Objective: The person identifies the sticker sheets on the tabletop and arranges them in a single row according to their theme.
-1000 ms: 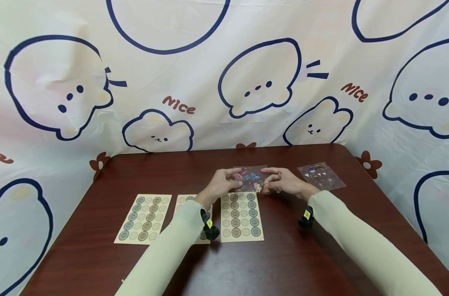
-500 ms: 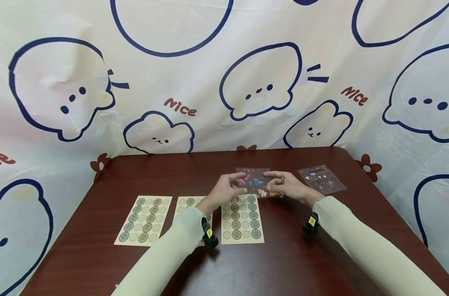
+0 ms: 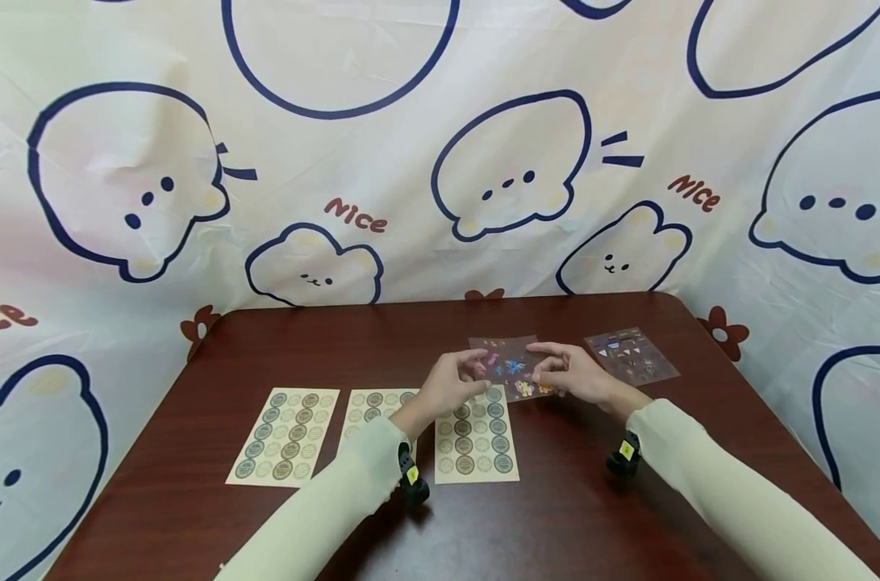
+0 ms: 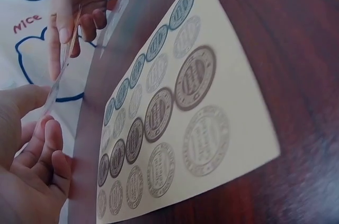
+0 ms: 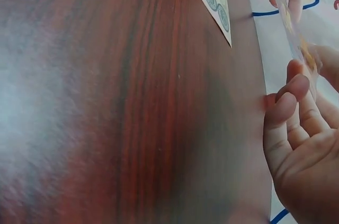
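A clear sticker sheet (image 3: 510, 367) with pink, blue and yellow figures is held between both hands above the far part of the table. My left hand (image 3: 447, 387) pinches its left side between thumb and fingers. On the other side my right hand (image 3: 579, 375) pinches the right edge near the yellow figures. The right wrist view shows the sheet (image 5: 288, 23) nearly edge-on, off the table, with the right hand's (image 5: 302, 139) other fingers curled behind it. Just below the sheet lies a cream sheet of round stickers (image 3: 477, 444), its top partly covered.
Two more cream sheets of round stickers, one at the left (image 3: 283, 436) and one in the middle (image 3: 370, 403), lie on the brown table (image 3: 556, 516). The left arm partly hides the middle one. Another clear sticker sheet (image 3: 634, 357) lies at the far right. A printed cloth (image 3: 410, 161) hangs behind.
Both hands have moved slightly to the right and nearer with the clear sticker sheet between them. The sheets on the table have stayed put; the head view has tilted slightly.
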`<action>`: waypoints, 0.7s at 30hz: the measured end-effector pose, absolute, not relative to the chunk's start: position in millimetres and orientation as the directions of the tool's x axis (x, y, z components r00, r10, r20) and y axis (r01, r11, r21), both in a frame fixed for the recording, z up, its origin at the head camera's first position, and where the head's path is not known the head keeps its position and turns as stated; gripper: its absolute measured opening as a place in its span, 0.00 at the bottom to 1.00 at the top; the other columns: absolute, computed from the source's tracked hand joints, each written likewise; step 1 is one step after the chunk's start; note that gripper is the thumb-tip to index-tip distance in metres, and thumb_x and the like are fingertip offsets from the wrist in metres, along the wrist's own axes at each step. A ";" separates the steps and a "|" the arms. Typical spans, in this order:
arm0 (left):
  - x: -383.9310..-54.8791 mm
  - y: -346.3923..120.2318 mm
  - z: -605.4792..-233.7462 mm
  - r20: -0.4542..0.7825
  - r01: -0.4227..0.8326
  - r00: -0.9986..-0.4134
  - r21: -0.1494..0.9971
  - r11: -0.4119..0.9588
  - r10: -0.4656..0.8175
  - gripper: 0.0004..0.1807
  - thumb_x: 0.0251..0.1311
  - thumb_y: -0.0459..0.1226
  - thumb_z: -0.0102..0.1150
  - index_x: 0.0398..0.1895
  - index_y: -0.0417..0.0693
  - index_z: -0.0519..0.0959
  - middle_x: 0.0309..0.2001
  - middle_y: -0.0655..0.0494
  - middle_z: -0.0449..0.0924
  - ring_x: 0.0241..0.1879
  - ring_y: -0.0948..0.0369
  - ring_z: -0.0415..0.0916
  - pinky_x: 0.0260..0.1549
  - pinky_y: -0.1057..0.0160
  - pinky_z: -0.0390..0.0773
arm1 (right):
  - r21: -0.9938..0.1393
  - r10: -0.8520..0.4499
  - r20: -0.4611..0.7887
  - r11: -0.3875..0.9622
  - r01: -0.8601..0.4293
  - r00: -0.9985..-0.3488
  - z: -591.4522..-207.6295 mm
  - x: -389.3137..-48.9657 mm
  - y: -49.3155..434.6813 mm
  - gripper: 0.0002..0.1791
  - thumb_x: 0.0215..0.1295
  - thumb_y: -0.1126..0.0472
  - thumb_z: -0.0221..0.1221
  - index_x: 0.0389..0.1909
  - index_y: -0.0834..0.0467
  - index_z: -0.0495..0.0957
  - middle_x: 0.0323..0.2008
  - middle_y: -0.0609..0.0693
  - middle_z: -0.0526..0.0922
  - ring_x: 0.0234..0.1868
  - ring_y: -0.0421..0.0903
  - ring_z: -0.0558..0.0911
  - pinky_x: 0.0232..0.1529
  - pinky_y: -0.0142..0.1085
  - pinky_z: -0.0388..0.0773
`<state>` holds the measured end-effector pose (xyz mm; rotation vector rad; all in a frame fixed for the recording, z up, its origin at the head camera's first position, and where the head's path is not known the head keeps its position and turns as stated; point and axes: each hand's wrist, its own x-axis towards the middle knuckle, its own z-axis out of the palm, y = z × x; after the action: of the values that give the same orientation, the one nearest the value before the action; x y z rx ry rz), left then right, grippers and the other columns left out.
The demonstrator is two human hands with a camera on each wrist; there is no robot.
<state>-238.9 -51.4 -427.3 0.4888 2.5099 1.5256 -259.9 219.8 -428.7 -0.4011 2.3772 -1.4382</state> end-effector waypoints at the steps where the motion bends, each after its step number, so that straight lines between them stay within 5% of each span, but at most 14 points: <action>1: -237.6 -50.8 -427.6 0.034 0.198 -0.930 0.885 0.420 0.366 0.31 0.62 0.33 0.67 0.70 0.47 0.73 0.51 0.47 0.82 0.37 0.61 0.78 0.33 0.66 0.79 | -0.890 -0.396 -0.136 0.452 -0.064 -0.908 -429.5 -258.3 220.6 0.33 0.71 0.57 0.61 0.74 0.57 0.64 0.40 0.47 0.88 0.30 0.40 0.77 0.31 0.34 0.78; 21: -216.4 -40.2 -432.9 0.070 0.241 -0.904 0.898 0.368 0.421 0.31 0.60 0.31 0.65 0.70 0.48 0.73 0.52 0.46 0.82 0.31 0.64 0.76 0.26 0.68 0.75 | -0.898 -0.421 -0.082 0.425 -0.117 -0.903 -432.0 -231.8 236.5 0.35 0.71 0.56 0.62 0.74 0.62 0.63 0.38 0.47 0.87 0.29 0.39 0.76 0.29 0.34 0.77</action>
<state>-216.4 -40.2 -432.9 0.5999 2.4520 1.5645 -231.8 236.5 -432.0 -0.4656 2.3881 -1.4701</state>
